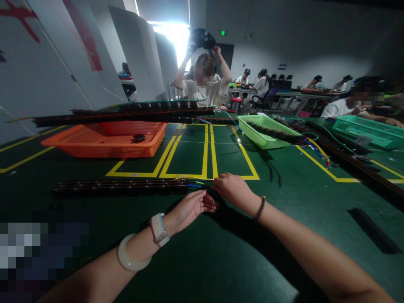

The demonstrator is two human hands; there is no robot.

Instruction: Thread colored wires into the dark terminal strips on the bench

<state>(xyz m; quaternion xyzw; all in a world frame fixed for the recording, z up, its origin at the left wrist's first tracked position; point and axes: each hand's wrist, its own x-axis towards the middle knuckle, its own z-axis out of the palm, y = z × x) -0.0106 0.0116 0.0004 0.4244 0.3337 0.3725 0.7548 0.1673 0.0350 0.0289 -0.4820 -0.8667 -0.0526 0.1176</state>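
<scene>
A long black strip [126,185] with metal contacts lies crosswise on the green table in front of me. Yellow and blue wires [194,185] come out of its right end. My right hand [235,191] is closed at the ends of these wires, its fingers pinched together. Just below, my left hand [195,206] has its palm turned up and its fingers stretched out, slightly curled. The left thumb is close to the blue wire; I cannot tell whether it touches. The wire ends are partly hidden by my right fingers.
An orange basket [107,148] with a small black part stands at back left, long black strips [126,114] across its rear. A light green basket [268,141] holds another wired strip [274,132]. More strips [353,164] and a black piece [374,230] lie right. A person [205,86] sits opposite.
</scene>
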